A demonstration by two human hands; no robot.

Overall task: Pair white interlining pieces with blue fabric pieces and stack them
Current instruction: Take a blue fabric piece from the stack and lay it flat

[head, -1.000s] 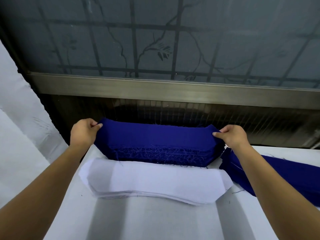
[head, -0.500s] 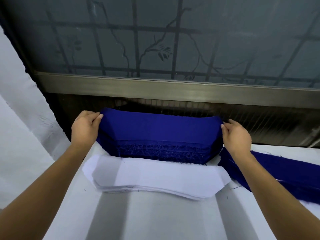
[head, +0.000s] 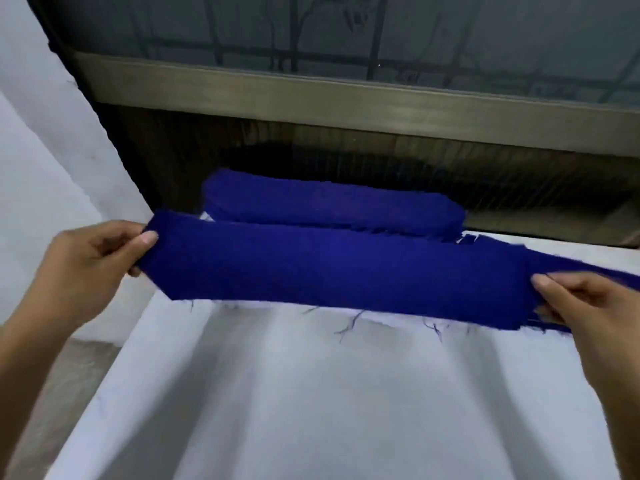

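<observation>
Under and on the near side of both grips, the white desk (head: 311, 410) is spreading wide, giving a hand room to pass. Between the left grip (head: 93, 268) and the right grip (head: 588, 306), the stretched blue fabric piece (head: 339, 271) is spanning the gap and screening whatever is lying beneath. Just beyond the grips, a stack of blue pieces (head: 329, 206) is blocking the desk's far edge, with a dark grille (head: 519, 188) and metal window frame (head: 346, 98) closing off the way behind. Outside the left grip, a white wall (head: 41, 150) is standing; by the right grip, more blue cloth (head: 571, 266) is trailing across.
</observation>
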